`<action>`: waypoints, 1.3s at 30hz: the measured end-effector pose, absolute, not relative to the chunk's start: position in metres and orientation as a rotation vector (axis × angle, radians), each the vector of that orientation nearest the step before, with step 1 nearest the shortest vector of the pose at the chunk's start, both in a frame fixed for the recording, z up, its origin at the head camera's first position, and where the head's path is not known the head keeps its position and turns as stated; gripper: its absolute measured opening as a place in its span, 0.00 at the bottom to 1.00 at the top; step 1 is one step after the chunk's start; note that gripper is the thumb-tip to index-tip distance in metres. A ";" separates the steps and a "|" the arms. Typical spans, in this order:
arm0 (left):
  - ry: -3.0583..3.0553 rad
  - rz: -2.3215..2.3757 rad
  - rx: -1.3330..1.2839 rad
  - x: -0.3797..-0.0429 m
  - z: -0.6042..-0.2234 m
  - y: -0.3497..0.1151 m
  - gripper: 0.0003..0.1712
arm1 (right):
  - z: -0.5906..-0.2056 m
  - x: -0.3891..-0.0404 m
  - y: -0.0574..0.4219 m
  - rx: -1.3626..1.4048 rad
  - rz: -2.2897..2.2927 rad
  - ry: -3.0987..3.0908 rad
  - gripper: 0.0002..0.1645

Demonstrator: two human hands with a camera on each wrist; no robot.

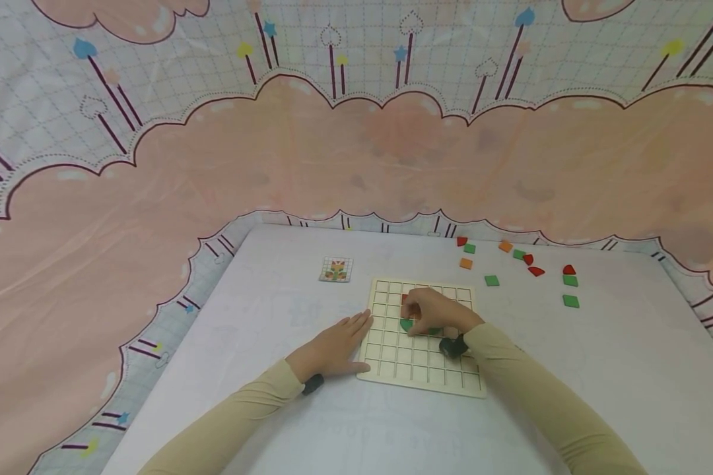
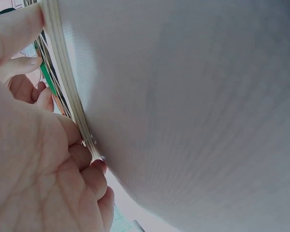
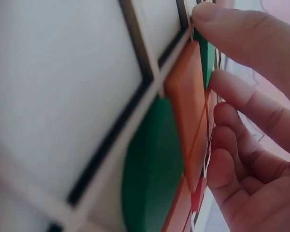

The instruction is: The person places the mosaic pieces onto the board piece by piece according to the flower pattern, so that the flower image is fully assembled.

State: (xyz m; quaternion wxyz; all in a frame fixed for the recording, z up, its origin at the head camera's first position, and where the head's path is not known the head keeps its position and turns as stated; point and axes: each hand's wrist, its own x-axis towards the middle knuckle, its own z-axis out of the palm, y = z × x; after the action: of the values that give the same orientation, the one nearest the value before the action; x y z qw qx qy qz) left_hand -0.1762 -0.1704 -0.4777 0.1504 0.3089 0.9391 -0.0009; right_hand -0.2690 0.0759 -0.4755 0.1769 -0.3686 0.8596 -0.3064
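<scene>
A square wooden grid board point(image 1: 392, 369) lies on the white table. My left hand point(image 1: 335, 346) rests against its left edge, fingers extended and thumb apart near the lower corner; the left wrist view shows the fingertips point(image 2: 97, 166) touching the board's side. Over the board's middle, my right hand point(image 1: 436, 309) pinches a green tile point(image 3: 206, 60) between thumb and index finger, down at the board's surface. Orange tiles point(image 3: 186, 106) and another green tile with a curved side point(image 3: 152, 169) sit in the grid beside it. A red tile point(image 1: 404, 299) shows partly behind the right hand.
A small pattern card point(image 1: 335, 270) with a coloured flower-like figure lies beyond the board's left corner. Loose green tiles point(image 1: 492, 281), orange tiles point(image 1: 466, 264) and red tiles point(image 1: 536, 271) are scattered at the back right. A patterned cloth point(image 1: 362, 165) hangs behind the table.
</scene>
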 end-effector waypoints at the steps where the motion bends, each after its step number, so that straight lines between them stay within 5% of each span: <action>1: 2.698 -0.004 0.890 -0.176 -0.478 -0.170 0.53 | -0.475 -0.269 0.077 -1.035 -0.875 2.430 0.13; 21: 2.698 -0.020 0.892 -0.177 -0.480 -0.170 0.53 | -0.467 -0.271 0.093 -0.984 -0.933 2.396 0.14; 39: 2.704 -0.027 0.879 -0.178 -0.481 -0.170 0.53 | -0.428 -0.278 0.215 -0.876 -1.198 2.467 0.21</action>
State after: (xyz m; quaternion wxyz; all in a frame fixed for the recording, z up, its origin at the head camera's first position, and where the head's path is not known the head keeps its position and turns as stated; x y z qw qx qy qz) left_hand -0.1780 -0.1699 -0.4811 0.1486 0.3057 0.9404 -0.0093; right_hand -0.2781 0.2148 -0.4278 0.1309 -0.3015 0.8495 -0.4126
